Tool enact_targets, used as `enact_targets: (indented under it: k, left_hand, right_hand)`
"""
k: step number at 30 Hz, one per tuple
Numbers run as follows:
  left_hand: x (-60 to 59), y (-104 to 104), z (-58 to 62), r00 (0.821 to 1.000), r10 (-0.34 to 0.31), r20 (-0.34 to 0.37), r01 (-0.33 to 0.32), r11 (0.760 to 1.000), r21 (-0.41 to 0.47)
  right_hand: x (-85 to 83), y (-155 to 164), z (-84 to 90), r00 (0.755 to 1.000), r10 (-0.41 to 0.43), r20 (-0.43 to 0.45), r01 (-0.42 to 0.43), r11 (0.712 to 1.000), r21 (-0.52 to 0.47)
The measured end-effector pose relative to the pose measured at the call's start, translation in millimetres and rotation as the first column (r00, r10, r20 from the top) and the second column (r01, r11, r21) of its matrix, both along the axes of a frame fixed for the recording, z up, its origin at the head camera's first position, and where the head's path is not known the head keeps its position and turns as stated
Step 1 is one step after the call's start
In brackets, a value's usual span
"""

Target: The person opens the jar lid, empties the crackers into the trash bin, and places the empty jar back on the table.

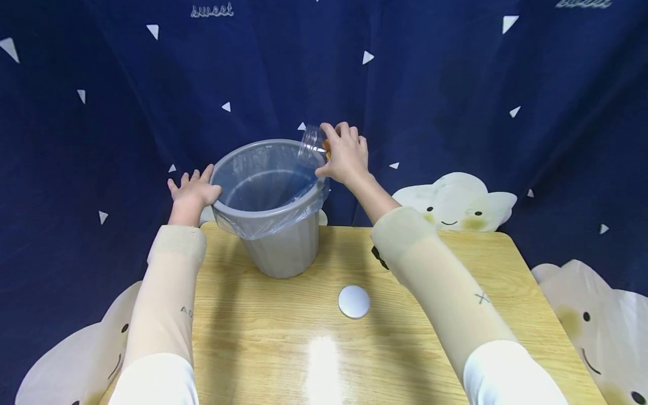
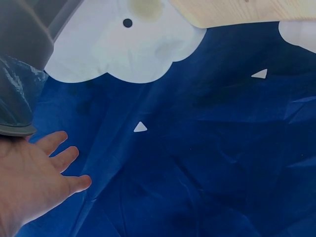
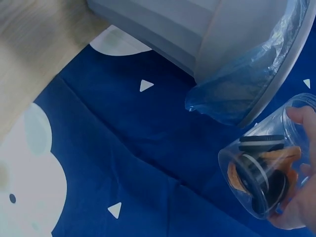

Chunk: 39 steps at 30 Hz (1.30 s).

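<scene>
Tipping is the step in hand, by the look of it: the right hand [image 1: 346, 154] is holding a clear jar [image 1: 312, 140] on its side over the far right rim of the bin [image 1: 283, 247], mouth toward the opening. The next move probably calls for a steeper tilt, with the mouth kept inside the rim so the contents are falling into the plastic liner [image 1: 263, 222] and not onto the desk [image 1: 283, 349].

The desk is carrying the bin at its far edge, left of centre. The bin is standing upright, with the liner folded over its rim.

The left hand [image 1: 193, 191] is resting against the bin's left rim, fingers straight and spread, gripping nothing; the left wrist view is showing the palm open beside the rim.

The right hand's fingers are curling around the jar, clamped on its wall. In the right wrist view, dark round biscuits and orange pieces [image 3: 259, 173] are lying inside the jar.

A round silver lid [image 1: 354, 301] is lying flat near the desk's centre, well apart from both hands.
</scene>
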State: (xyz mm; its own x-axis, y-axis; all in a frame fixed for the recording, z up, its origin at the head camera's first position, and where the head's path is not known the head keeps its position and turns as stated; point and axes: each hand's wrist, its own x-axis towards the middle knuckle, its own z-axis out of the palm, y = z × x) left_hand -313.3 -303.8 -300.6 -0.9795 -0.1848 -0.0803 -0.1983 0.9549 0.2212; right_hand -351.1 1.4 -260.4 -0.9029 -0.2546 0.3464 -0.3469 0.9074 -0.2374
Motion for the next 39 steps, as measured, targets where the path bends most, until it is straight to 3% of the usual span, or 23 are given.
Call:
enact_targets:
  k: [19,39]
  left_hand:
    - [-0.7,-0.6,-1.2,1.000,-0.004,0.008,0.004,1.000,0.002]
    - [-0.1,-1.3,-1.3,1.000,0.000,0.002,0.000,1.000,0.002]
  right_hand:
    - [-1.9,-10.7,-4.6,0.998,0.032,-0.055,-0.024,0.988,0.150]
    - [0.2,-20.6,-6.0,0.993,0.069,-0.100,-0.045,0.974,0.224]
